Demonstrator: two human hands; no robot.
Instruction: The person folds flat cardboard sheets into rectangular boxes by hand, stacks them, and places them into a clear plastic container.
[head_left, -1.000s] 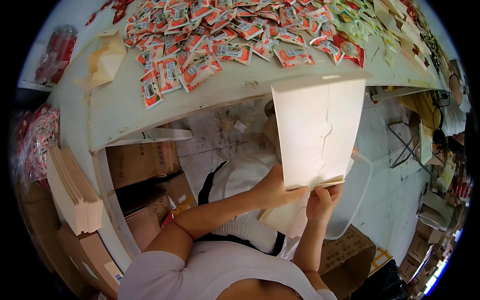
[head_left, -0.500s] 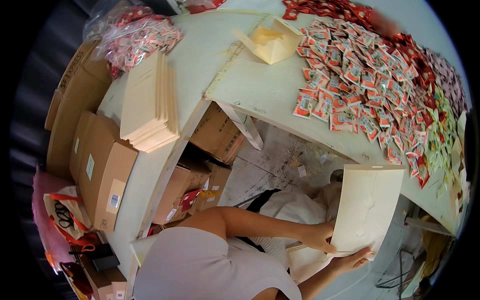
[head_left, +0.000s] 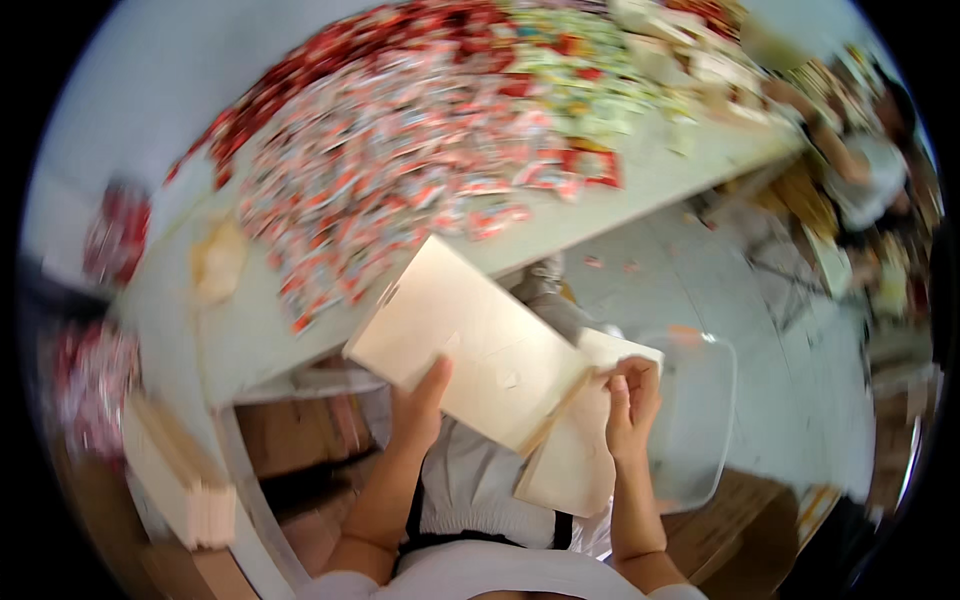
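In the head view, the left hand (head_left: pixel 418 405) is clamped on the cream card (head_left: pixel 480 345), thumb on its face. The right hand (head_left: pixel 632 408) has thumb and fingertips almost together at the card's right end; whether they pinch it I cannot tell. The card hangs tilted over the lap (head_left: pixel 465 490), partly overlapping the front edge of the table (head_left: pixel 640 205). Below it lies another card (head_left: pixel 568 460). Blurred orange-white packets (head_left: pixel 370 160) reach toward that edge; a card stack (head_left: pixel 210 515) stands at the table's left edge.
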